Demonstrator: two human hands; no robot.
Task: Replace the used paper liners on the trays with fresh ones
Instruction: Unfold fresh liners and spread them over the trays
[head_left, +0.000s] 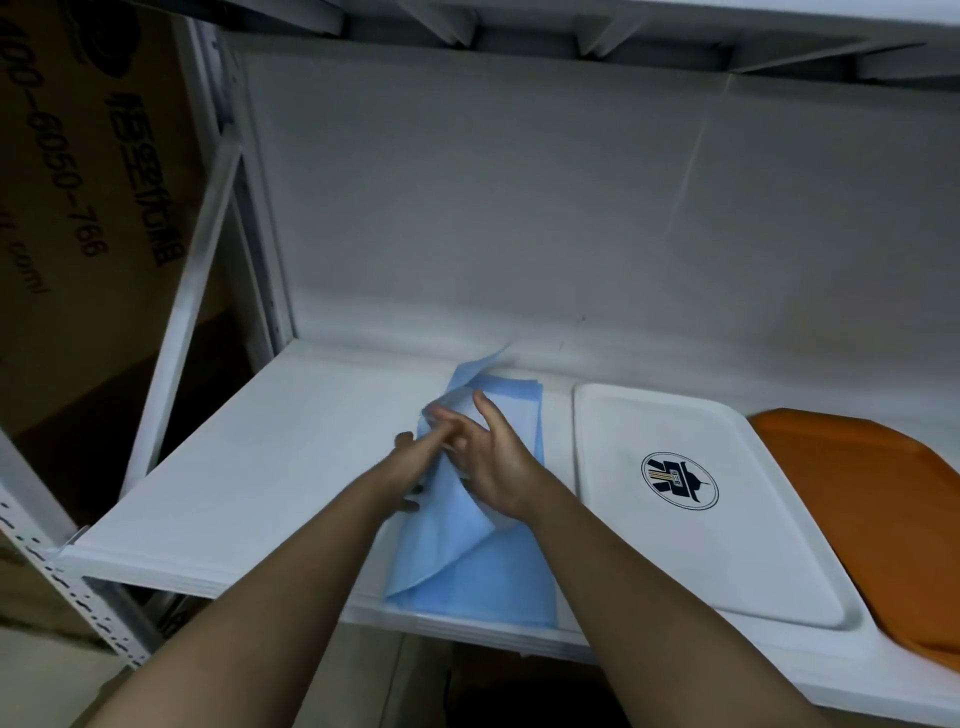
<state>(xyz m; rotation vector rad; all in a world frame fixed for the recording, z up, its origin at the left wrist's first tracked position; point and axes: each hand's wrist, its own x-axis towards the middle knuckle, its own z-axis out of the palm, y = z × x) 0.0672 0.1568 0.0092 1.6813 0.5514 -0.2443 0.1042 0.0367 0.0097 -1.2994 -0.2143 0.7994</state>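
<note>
Both forearms reach up from the bottom of the frame and meet at the middle, over a stack of blue paper liners (483, 566) on a white shelf (270, 467). The left hand (415, 467) lies on the left edge of the stack, its fingers stretched forward along a lifted blue sheet (447, 525), with fingertips showing below the fold; whether it pinches the sheet or only presses it I cannot tell. The right hand (493, 462) sits just beside it, touching it, palm turned leftward, thumb pointing up and fingers curled in toward the raised sheet, seemingly gripping it. That top sheet is folded over on itself, its lower corner hanging toward the front lip of the shelf, while the far corner of the stack curls up against the back wall. Just right of the liners lies a white tray (727, 571) with a round dark logo (679, 480), bare of any liner. Farther right, at the frame's edge, an orange tray (872, 493) sits next to it. At the upper left stands a brown cardboard box (78, 208) with printed numbers.
</note>
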